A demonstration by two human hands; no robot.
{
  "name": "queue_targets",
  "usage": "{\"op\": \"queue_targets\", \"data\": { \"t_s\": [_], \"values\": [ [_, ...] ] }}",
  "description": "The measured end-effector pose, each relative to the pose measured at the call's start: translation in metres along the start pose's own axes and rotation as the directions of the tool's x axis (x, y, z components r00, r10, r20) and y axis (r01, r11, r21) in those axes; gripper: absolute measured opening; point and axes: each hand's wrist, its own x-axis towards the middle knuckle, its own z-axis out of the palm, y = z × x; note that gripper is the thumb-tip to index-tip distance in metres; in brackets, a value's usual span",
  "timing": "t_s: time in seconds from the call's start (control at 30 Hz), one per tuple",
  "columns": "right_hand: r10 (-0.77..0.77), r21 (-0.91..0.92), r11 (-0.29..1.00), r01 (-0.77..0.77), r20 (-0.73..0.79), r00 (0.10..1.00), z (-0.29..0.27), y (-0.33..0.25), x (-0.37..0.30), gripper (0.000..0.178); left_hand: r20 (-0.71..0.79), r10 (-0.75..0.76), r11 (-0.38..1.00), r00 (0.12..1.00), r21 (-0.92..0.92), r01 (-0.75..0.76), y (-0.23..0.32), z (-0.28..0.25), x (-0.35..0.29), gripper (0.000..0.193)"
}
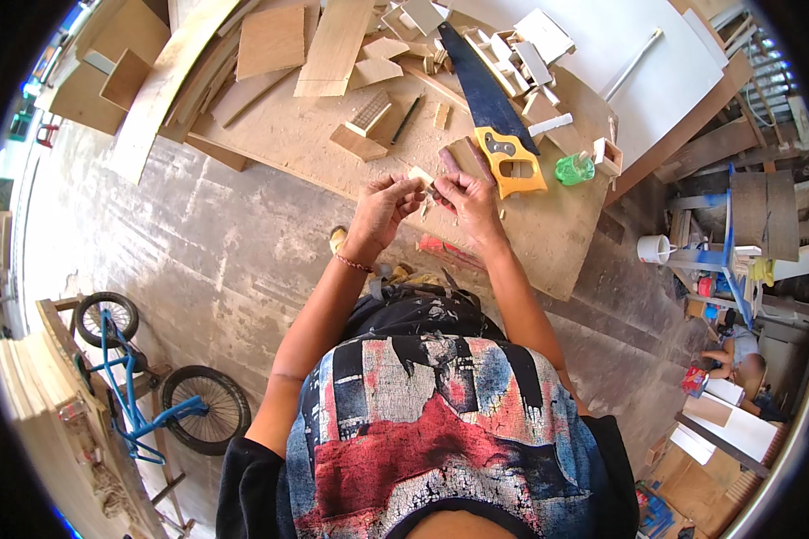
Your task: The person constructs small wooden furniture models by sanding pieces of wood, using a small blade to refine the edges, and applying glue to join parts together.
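Note:
At the near edge of the wooden worktable (pixel 306 162), both my hands meet over a small pale wood piece (pixel 420 176). My left hand (pixel 388 208) pinches it between thumb and fingers. Close beside it my right hand (pixel 469 203) is closed, its fingertips at the piece; a small dark thing seems to show there, too small to name. Just beyond my right hand lies a brown block with reddish sides (pixel 465 160). A handsaw (pixel 490 99) with a yellow handle rests to the right of that block. A pencil (pixel 408 119) and wood offcuts (pixel 360 142) lie farther off.
Boards (pixel 270 40) and small wooden pieces crowd the table's far side. A green transparent container (pixel 574 168) stands at the right. On the floor at left is a blue bicycle (pixel 135 386). Another person (pixel 737 359) sits far right, near a white bucket (pixel 654 249).

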Motion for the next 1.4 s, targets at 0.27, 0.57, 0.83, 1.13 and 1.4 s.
{"op": "queue_targets", "data": {
  "t_s": [0.27,0.57,0.83,1.13,1.4],
  "values": [
    [-0.236,-0.889,0.456,0.054,-0.062,0.970,-0.014,0.005,-0.014,0.021,-0.053,0.082,0.988,0.995,-0.129,-0.088,-0.009,-0.010,0.003,0.005],
    [-0.163,-0.936,0.346,0.067,0.011,0.987,-0.024,0.033,-0.031,0.038,-0.113,0.483,0.569,0.869,0.794,-0.213,-0.019,-0.029,0.018,0.015],
    [-0.082,-0.863,0.503,0.055,0.016,0.997,0.012,0.040,-0.056,0.022,0.118,0.609,0.091,0.784,0.972,-0.217,-0.029,-0.046,0.035,0.011],
    [-0.014,-0.921,0.383,0.070,0.070,0.997,0.025,0.042,-0.051,0.017,0.270,0.593,-0.055,0.759,0.953,-0.297,-0.032,-0.043,0.038,0.007],
    [0.026,-0.927,0.373,0.048,0.062,0.998,0.028,0.046,-0.049,0.021,0.332,0.596,-0.092,0.731,0.933,-0.349,-0.032,-0.044,0.040,0.006]
  ]
}}
